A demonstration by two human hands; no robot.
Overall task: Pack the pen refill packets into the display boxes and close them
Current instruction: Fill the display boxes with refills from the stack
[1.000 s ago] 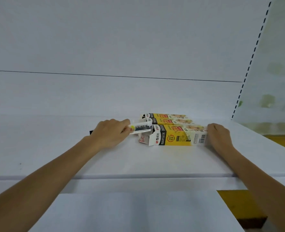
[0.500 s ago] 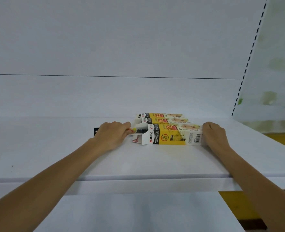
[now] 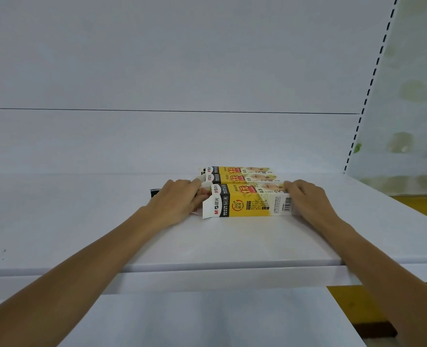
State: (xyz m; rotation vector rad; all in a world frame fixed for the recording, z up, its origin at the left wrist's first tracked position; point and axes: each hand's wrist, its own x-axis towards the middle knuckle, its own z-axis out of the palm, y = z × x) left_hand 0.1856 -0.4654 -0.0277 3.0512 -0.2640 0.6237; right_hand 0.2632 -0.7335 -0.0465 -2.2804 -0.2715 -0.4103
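At the shelf (image 3: 232, 246) front: both my forearms cross its edge.
Left hand (image 3: 176, 202): fingers curled round a refill packet (image 3: 154, 193). Its black end pokes out left of my hand, the rest hidden toward the box mouth.
Nearest display box (image 3: 247, 204): lying flat, left flap open.
Right hand (image 3: 305, 199): fingers curled over its right end.
Behind: two more display boxes (image 3: 235, 175), side by side.

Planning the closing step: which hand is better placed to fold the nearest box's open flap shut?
Probably left. The left hand sits at the open end of the yellow-and-white cardboard display box, beside its white end flap; the right hand holds the opposite end, steadying it.
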